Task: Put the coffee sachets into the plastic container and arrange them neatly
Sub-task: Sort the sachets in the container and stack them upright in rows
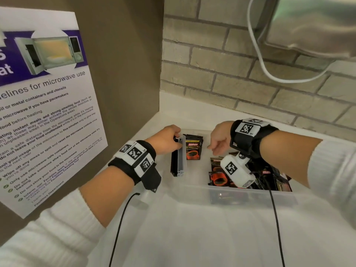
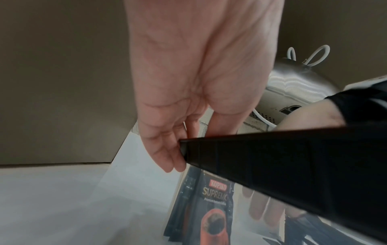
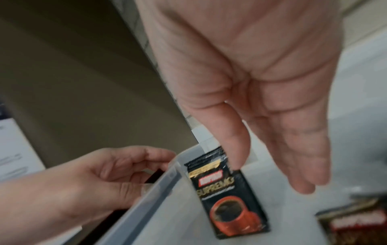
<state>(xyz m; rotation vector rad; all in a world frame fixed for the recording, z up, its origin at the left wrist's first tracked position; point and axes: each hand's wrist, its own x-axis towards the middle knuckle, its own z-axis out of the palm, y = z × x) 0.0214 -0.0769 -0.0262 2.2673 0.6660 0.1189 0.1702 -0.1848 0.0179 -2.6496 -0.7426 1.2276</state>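
Observation:
A clear plastic container [image 1: 240,191] stands on the white counter. A neat stack of black Kopiko Supremo sachets [image 1: 193,149] [image 2: 213,207] [image 3: 228,199] stands upright at its far left end. More sachets [image 1: 219,174] [image 3: 356,227] lie in a loose pile at its right end. My left hand [image 1: 167,139] [image 2: 163,140] [image 3: 104,179] grips the black and grey side handle [image 1: 178,157] [image 2: 293,165] on the container's left rim [image 3: 146,199]. My right hand [image 1: 217,141] [image 3: 272,132] hovers over the container just right of the stack, fingers relaxed and holding nothing.
A microwave-use poster [image 1: 48,112] hangs on the brown wall close on the left. A brick wall [image 1: 250,83] runs behind the counter. A steel appliance [image 1: 317,26] with a white cord [image 1: 269,70] hangs at the upper right. White counter [image 1: 192,237] lies in front of the container.

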